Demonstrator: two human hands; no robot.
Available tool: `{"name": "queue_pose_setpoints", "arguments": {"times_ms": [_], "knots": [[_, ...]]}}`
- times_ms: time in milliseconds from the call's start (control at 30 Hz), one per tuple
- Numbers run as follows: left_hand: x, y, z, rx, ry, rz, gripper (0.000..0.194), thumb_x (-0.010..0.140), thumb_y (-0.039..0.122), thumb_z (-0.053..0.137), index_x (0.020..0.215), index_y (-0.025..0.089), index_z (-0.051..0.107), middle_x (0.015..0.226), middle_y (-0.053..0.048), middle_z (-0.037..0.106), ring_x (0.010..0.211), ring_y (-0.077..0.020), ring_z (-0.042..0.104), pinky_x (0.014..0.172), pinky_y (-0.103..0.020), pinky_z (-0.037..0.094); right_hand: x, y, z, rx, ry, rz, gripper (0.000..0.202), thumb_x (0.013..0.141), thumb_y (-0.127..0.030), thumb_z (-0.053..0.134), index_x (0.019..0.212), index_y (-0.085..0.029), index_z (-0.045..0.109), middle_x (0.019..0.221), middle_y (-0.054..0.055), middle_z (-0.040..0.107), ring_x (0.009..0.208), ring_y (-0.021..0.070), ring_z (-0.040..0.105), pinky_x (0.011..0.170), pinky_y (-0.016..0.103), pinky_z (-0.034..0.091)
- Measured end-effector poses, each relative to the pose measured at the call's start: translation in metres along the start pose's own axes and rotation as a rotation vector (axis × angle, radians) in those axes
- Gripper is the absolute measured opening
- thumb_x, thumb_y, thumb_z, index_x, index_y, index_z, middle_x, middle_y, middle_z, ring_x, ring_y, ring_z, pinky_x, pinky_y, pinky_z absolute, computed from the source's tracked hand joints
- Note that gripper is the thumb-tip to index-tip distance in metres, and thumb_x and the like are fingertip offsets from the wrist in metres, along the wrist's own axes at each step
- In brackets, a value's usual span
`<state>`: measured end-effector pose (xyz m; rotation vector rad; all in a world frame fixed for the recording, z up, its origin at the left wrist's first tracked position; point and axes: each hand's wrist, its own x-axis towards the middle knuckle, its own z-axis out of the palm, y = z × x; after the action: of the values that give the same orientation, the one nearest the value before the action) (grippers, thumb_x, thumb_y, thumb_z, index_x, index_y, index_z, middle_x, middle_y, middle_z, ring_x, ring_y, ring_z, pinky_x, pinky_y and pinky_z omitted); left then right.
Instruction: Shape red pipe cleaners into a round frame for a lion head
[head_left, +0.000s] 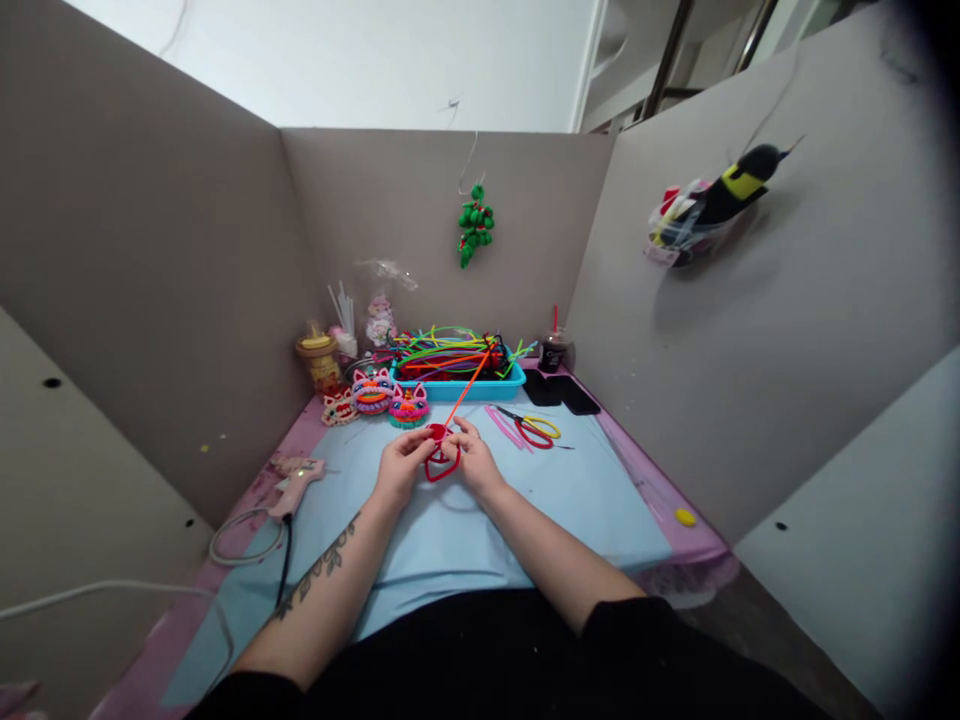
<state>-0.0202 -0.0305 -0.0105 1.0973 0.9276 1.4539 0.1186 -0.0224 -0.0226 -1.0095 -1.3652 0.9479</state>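
Between my hands, over the middle of the table, is a red pipe-cleaner frame (442, 476) bent into loops. My left hand (401, 464) pinches it from the left with thumb and fingers. From the right, my right hand (472, 460) has its fingers closed on the same frame. An orange pipe cleaner (466, 388) rises from the frame beside my right fingertips and slants up to the right. Its lower end is hidden by the fingers, so I cannot tell how it joins the red piece.
A blue tray (457, 390) of colourful pipe cleaners stands at the back, with lion-head figures (409, 405) to its left. Scissors (534, 430), pink pipe cleaners (508, 428) and black phones (576, 394) lie right. A pink glue gun (296, 488) with its cord lies left. Partition walls enclose the table.
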Motion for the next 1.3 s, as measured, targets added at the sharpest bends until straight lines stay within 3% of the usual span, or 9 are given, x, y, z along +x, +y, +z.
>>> {"name": "queue_pose_setpoints", "arguments": {"times_ms": [167,300,400,533,633,833,933,1100,1300], "knots": [[0.003,-0.002,-0.004,-0.008,0.086,0.019,0.04,0.059,0.031,0.076,0.093,0.013,0.067,0.088,-0.009,0.07,0.076,-0.0171,0.064,0.072,-0.029,0.049,-0.008,-0.01,-0.006,-0.265,0.04,-0.315,0.023,0.072,-0.015,0.054,0.09,-0.024,0.064,0.106,0.006,0.048,0.108,0.0219,0.045,0.098,0.04,0.033],[0.005,-0.004,-0.005,-0.037,0.086,0.027,0.037,0.06,0.03,0.075,0.093,0.014,0.067,0.089,-0.008,0.07,0.075,-0.015,0.064,0.071,-0.027,0.048,-0.014,-0.012,-0.001,-0.437,-0.249,-0.565,0.033,0.071,-0.016,0.06,0.103,-0.026,0.061,0.093,0.005,0.053,0.094,0.0221,0.048,0.088,0.04,0.04],[0.004,-0.003,-0.003,-0.015,0.083,0.018,0.038,0.06,0.029,0.075,0.093,0.014,0.067,0.085,-0.008,0.07,0.07,-0.0138,0.063,0.066,-0.025,0.048,-0.016,-0.012,0.006,-0.426,-0.387,-0.613,0.022,0.077,-0.023,0.058,0.098,-0.024,0.062,0.086,0.005,0.059,0.087,0.0206,0.052,0.082,0.037,0.042],[0.003,-0.002,-0.001,0.043,0.078,0.029,0.037,0.06,0.03,0.075,0.092,0.013,0.067,0.083,-0.007,0.07,0.069,-0.0146,0.063,0.067,-0.027,0.048,-0.019,-0.017,0.011,-0.32,-0.396,-0.548,0.009,0.08,-0.024,0.054,0.079,-0.021,0.062,0.079,0.004,0.062,0.079,0.0179,0.055,0.076,0.033,0.043],[0.003,-0.005,-0.002,0.092,0.052,0.053,0.034,0.062,0.031,0.073,0.09,0.013,0.068,0.083,-0.007,0.07,0.071,-0.0161,0.063,0.069,-0.028,0.048,-0.017,-0.019,0.009,-0.117,-0.36,-0.35,0.011,0.078,-0.029,0.056,0.074,-0.02,0.06,0.07,0.001,0.06,0.066,0.0143,0.054,0.065,0.028,0.043],[0.004,-0.011,-0.002,0.171,0.045,0.101,0.029,0.063,0.03,0.072,0.087,0.014,0.068,0.082,-0.007,0.07,0.073,-0.016,0.062,0.069,-0.027,0.047,0.019,-0.009,-0.019,0.54,0.234,0.132,0.023,0.066,-0.037,0.064,0.07,-0.02,0.048,0.056,-0.005,0.057,0.04,0.0053,0.037,0.039,0.018,0.026],[0.003,-0.011,0.001,0.175,-0.004,0.117,0.029,0.063,0.03,0.072,0.088,0.015,0.068,0.082,-0.006,0.07,0.075,-0.0162,0.062,0.071,-0.027,0.046,0.031,0.001,-0.028,0.592,0.3,0.247,0.029,0.059,-0.036,0.067,0.065,-0.02,0.043,0.054,-0.005,0.056,0.037,0.0039,0.033,0.035,0.017,0.017],[0.003,-0.009,-0.002,0.161,0.031,0.133,0.033,0.065,0.032,0.071,0.093,0.015,0.068,0.09,-0.008,0.069,0.08,-0.0173,0.062,0.073,-0.028,0.046,0.025,0.008,-0.023,0.505,0.225,0.219,0.026,0.066,-0.042,0.063,0.071,-0.02,0.051,0.065,-0.003,0.058,0.047,0.0066,0.042,0.04,0.018,0.025],[0.003,-0.001,-0.003,0.146,0.054,0.108,0.039,0.067,0.035,0.068,0.102,0.016,0.066,0.098,-0.009,0.068,0.082,-0.0177,0.061,0.071,-0.028,0.047,0.01,0.004,-0.012,-0.013,0.069,-0.052,0.023,0.069,-0.042,0.063,0.079,-0.021,0.063,0.103,0.005,0.055,0.1,0.021,0.05,0.077,0.031,0.042]]}}
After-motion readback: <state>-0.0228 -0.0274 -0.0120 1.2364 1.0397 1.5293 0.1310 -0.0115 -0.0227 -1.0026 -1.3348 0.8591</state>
